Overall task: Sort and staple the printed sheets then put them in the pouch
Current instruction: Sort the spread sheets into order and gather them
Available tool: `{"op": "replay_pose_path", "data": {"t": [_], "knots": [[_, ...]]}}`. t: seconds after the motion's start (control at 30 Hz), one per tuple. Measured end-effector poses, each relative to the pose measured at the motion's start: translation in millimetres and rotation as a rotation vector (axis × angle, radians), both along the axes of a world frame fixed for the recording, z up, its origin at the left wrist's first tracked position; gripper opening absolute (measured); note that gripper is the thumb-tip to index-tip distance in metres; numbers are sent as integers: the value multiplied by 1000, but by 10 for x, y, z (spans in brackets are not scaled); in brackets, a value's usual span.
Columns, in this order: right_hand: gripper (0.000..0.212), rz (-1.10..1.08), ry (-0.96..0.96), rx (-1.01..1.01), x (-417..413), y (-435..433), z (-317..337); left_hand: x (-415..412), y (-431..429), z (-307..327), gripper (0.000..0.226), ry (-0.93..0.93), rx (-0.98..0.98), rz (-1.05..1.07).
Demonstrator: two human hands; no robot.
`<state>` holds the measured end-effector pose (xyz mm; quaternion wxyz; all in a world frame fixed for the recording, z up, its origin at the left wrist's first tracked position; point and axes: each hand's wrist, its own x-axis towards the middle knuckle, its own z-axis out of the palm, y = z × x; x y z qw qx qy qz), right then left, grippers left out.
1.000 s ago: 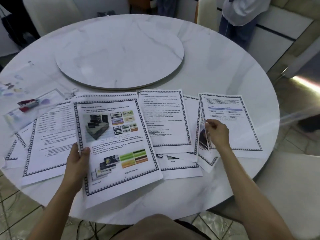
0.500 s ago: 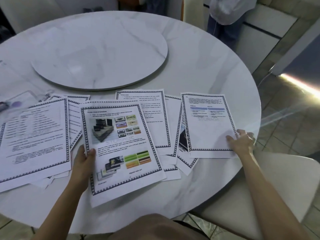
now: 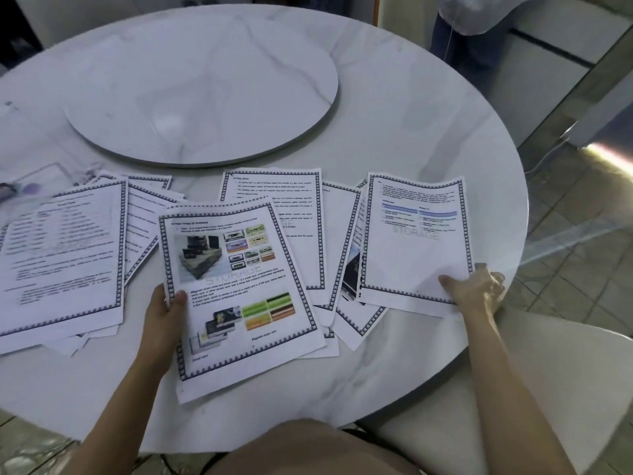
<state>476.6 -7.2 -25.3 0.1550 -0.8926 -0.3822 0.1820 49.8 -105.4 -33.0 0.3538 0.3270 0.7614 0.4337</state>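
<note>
Left hand (image 3: 166,315): grasps the left edge of the white printed sheet with colour photographs (image 3: 239,289), thumb on top, fingers hidden beneath.
Right hand (image 3: 478,286): pinches the lower right corner of the white printed sheet with a blue table bar (image 3: 414,245), thumb on top.
Round white marble table (image 3: 428,108): bears all the paper; bare strips run along the near rim and the far right.
Round marble turntable (image 3: 205,80): sits at the table's centre, nothing on it, apart from the sheets.
White chair (image 3: 513,389): just beside the table's near right rim, under the right forearm.
Left pile of bordered printed sheets (image 3: 61,258): fanned and overlapping, reaching the picture's left edge.
Middle bordered sheets (image 3: 274,190): overlapped, partly under both held sheets.
Blue-bar sheet, position: its held corner is near the right rim.
Photograph sheet, position: its lower edge stops short of the near rim.
Clear plastic pouch (image 3: 51,171): far left, blurred, partly under the left pile; contents cannot be told.
</note>
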Motion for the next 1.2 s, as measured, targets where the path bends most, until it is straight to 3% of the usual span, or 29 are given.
{"op": "replay_pose_path", "data": {"t": [0.1,0.23,0.33,0.57,0.8,1.1,1.2], "knots": [[40,-4,18,81,17,8,-24,45,-29,18,20,29,33,5],[28,29,53,256,137,25,-26,63,-52,22,23,27,54,22],[25,53,125,355,189,26,-12,48,-63,7,25,20,58,19],[14,0,521,516,159,74,-4,23,-72,13,22,-12,65,7],[29,-22,752,512,-169,-17,18,-39,-97,13,12,-55,65,-25],[18,37,656,633,-474,-116,557,-173,-122,9,11,-68,43,-80],[22,77,637,672,-585,-152,770,-249,-122,-8,31,-82,-4,-103]]}}
